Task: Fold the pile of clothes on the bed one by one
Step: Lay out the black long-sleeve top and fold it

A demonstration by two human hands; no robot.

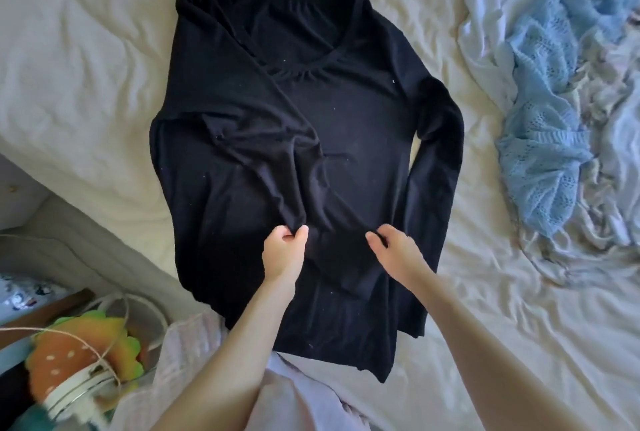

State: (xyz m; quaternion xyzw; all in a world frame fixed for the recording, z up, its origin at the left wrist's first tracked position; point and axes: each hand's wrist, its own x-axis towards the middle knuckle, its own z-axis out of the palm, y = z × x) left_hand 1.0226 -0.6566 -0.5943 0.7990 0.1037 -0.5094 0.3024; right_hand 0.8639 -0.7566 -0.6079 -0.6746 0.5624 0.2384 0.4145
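Note:
A black long-sleeved top (pixel 346 125) lies spread flat on the cream bed cover (pixel 86 49), neckline at the far end. Its left sleeve is folded diagonally across the body. My left hand (pixel 284 254) pinches that sleeve's fabric near the cuff. My right hand (pixel 394 250) is beside it, fingers curled onto the sleeve's end; the fingertips are partly hidden in the dark cloth. The right sleeve (pixel 440 153) lies straight along the top's right side.
A heap of clothes lies at the right, with a light blue knit (pixel 547 139) on white garments (pixel 485 8). The bed's edge runs diagonally at lower left, with an orange plush toy (pixel 79 354) and cords beside it. A pale pink garment (pixel 194 354) covers my lap.

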